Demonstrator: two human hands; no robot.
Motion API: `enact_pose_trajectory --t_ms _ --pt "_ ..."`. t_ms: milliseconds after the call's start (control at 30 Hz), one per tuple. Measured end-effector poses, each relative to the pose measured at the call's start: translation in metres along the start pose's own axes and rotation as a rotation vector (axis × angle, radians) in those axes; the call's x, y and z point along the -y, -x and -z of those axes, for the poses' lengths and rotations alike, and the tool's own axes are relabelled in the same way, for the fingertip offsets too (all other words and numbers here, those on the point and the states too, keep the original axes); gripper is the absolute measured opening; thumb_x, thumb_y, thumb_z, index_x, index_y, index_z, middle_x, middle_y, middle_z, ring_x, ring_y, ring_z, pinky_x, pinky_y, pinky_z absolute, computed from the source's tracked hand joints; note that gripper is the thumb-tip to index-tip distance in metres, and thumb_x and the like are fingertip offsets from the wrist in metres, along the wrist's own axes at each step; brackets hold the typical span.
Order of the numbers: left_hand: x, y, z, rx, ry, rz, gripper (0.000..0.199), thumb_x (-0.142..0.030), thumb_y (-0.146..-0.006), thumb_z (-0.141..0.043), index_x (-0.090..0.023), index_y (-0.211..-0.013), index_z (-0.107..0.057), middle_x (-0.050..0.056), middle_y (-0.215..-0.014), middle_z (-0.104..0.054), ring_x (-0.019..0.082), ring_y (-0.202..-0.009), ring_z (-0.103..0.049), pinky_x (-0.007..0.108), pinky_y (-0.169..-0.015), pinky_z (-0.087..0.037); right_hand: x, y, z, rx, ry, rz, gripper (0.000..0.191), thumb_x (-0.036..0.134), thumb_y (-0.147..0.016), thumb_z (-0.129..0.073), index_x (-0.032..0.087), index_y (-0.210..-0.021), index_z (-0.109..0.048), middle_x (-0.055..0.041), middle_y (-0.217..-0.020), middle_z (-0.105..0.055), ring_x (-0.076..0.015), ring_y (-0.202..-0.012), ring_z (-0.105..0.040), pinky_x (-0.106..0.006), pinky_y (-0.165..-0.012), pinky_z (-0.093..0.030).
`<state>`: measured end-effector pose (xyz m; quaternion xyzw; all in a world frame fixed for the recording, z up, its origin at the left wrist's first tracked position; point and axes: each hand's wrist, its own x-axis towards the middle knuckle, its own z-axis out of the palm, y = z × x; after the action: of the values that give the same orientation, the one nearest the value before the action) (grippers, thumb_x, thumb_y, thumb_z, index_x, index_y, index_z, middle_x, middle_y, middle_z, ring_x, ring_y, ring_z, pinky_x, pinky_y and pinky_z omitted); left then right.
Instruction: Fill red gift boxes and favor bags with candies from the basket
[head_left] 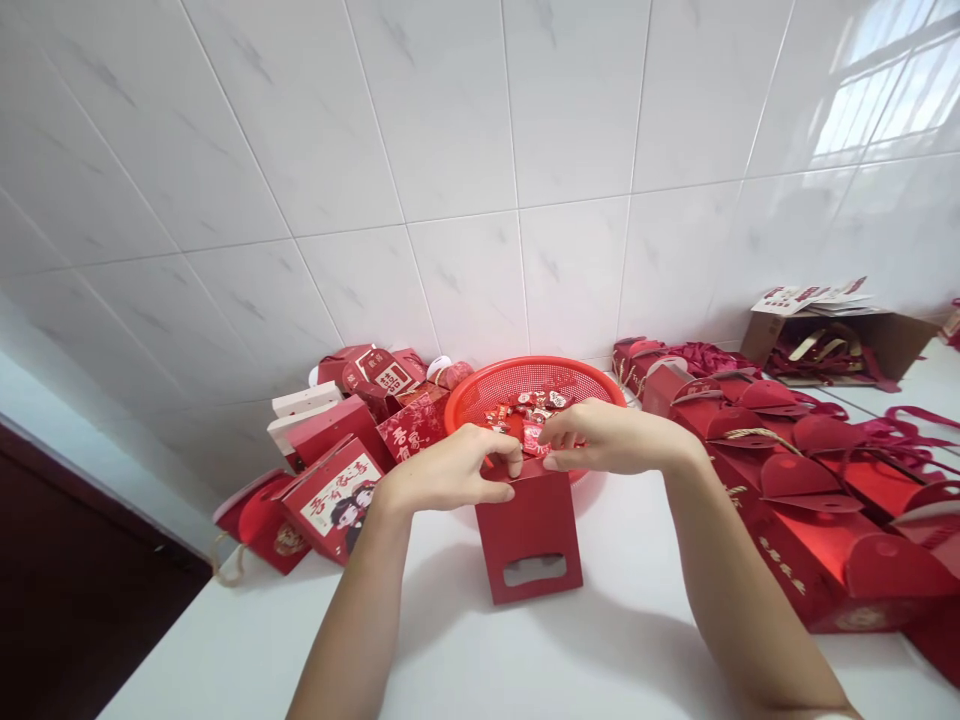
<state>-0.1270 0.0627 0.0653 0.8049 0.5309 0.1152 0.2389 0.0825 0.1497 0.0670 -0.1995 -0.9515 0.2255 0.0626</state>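
A red cardboard box with a cut-out slot near its lower edge stands in front of me on the white table. At the top left edge of the box, my left hand has its fingers bent, with the thumb against the cardboard. My right hand is curled over the top right edge, its thumb at the rim. Just behind the box sits a red plastic basket holding small wrapped sweets. My hands partly hide the box's top and the front of the basket.
Decorated red boxes are stacked on the left. Several red boxes with folded petal tops crowd the right. Farther back stands an open brown carton with ribbons in it. A white tiled wall closes off the back.
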Motion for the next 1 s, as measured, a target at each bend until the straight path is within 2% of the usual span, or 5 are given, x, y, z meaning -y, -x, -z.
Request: enact_pose_trajectory --t_ms 200,533,733,833,1000 --pt "0.002 -0.004 -0.007 -0.061 -0.049 0.087 0.006 -0.014 -0.074 -0.052 -0.019 -0.072 -0.051 -0.003 -0.071 -0.054 0.013 -0.063 -0.046 0.025 -0.055 -0.032 -0.001 -0.011 -0.009 0.052 0.022 -0.061 0.021 0.019 -0.088 -0.054 0.019 -0.068 -0.056 0.0014 -0.063 -0.054 -0.0119 -0.056 -0.045 -0.026 -0.052 -0.029" --pt "-0.004 -0.004 -0.01 0.05 -0.013 0.195 0.008 -0.025 -0.071 -0.062 -0.019 -0.068 -0.058 -0.002 -0.067 -0.057 0.014 -0.058 -0.05 0.025 -0.05 -0.033 -0.008 -0.027 -0.019 0.097 0.046 0.027 0.013 0.014 -0.078 -0.07 0.017 -0.076 -0.057 0.0039 -0.07 -0.054 -0.0103 -0.062 -0.047 -0.023 -0.054 -0.03" --pt "-0.005 0.004 -0.003 0.027 -0.114 0.111 0.012 -0.031 -0.073 -0.07 -0.02 -0.075 -0.065 0.001 -0.086 -0.067 0.019 -0.079 -0.06 0.027 -0.063 -0.043 -0.009 -0.029 -0.019 0.03 0.013 0.099 0.012 0.011 -0.078 -0.072 0.016 -0.078 -0.061 0.0053 -0.069 -0.055 -0.0089 -0.062 -0.046 -0.022 -0.055 -0.03" --pt "-0.006 0.017 0.006 -0.144 -0.063 -0.029 0.025 -0.043 -0.078 -0.072 -0.024 -0.094 -0.07 0.005 -0.118 -0.067 0.025 -0.106 -0.062 0.031 -0.084 -0.05 -0.009 -0.011 0.002 -0.094 -0.051 0.136 0.008 0.013 -0.082 -0.068 0.016 -0.078 -0.061 0.005 -0.068 -0.055 -0.0088 -0.062 -0.047 -0.022 -0.057 -0.034" --pt "-0.001 0.031 0.013 -0.759 0.086 -0.204 0.027 -0.044 -0.086 -0.066 -0.026 -0.106 -0.069 0.008 -0.142 -0.056 0.029 -0.132 -0.051 0.043 -0.109 -0.044 -0.008 0.034 0.061 -0.407 -0.202 0.068 0.012 0.027 -0.087 -0.063 0.015 -0.087 -0.066 -0.003 -0.078 -0.066 -0.0134 -0.067 -0.058 -0.026 -0.059 -0.046"
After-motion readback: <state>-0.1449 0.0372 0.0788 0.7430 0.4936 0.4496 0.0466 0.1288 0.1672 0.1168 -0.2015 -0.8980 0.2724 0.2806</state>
